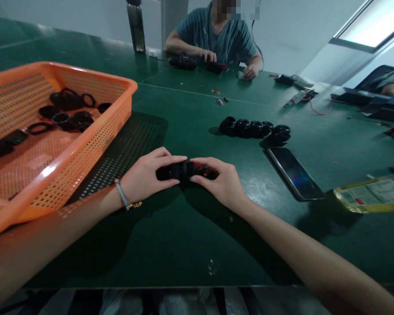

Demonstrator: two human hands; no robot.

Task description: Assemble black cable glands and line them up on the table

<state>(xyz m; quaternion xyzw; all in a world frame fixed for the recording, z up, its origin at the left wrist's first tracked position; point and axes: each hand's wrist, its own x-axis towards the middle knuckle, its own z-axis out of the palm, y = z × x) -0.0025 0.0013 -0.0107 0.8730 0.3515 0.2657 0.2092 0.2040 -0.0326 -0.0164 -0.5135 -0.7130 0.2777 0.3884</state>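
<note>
1. Green tabletop (170,245) fills much of the head view, the only one here. A small black part (181,169) sits at its middle, between the wearer's two hands; whether it touches the surface, I can't tell.
2. The left hand (147,173) has thumb and fingers closed on the part's left side, from above and below as I see it, which probably steadies it. A bracelet (123,194) circles that wrist.
3. The right hand (225,177) pinches the opposite end, thumb against fingertips, so the part is held from both ends, perhaps to let one hand work against the other. Something reddish shows inside its curl, too dark to make out.
4. Over to the left, an orange basket (127,83) holds loose black rings and cups (64,121), lying anyhow. It stands right beside the left arm, presumably for easy reach.
5. Past the right hand, a row of black pieces (256,128) lies close together, perhaps lined up to keep them apart from the jumble.
6. A phone (295,173) lies flat near that row, with a yellow bottle (371,197) further right.
7. Across from us, a person (216,37) handles dark objects (183,62).
</note>
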